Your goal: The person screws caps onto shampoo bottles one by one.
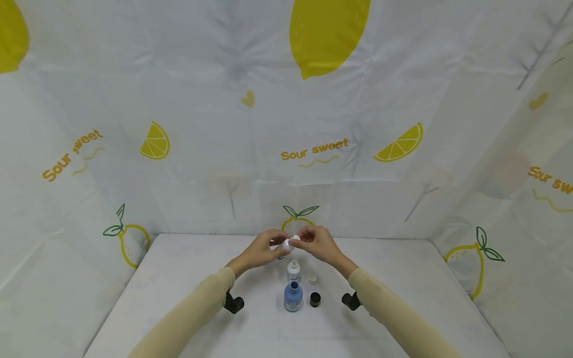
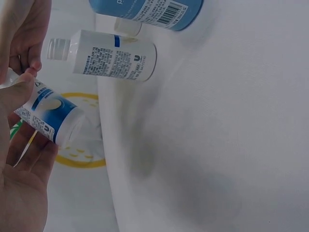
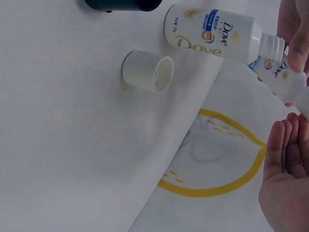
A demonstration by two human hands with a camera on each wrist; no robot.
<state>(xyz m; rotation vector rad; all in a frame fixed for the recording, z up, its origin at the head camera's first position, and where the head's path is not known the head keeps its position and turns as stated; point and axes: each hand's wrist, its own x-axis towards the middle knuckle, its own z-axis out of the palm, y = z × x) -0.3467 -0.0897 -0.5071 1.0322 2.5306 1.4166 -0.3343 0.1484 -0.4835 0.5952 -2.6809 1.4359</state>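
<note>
My left hand (image 1: 259, 252) grips a small white and blue Dove bottle (image 2: 50, 111), tilted and raised above the far part of the table. The fingers and thumb of my right hand (image 1: 320, 244) pinch the white cap (image 3: 303, 100) at that bottle's neck. Just in front of the hands stands a second white Dove bottle (image 1: 293, 272), uncapped with its threaded neck bare. Closer to me is an open blue bottle (image 1: 293, 298), also upright.
A loose white cap (image 3: 140, 71) lies right of the white bottle. Beside the blue bottle sits a black cap (image 1: 315, 299). The white table (image 1: 188, 268) meets a lemon-printed cloth (image 1: 201, 199) along its back and sides.
</note>
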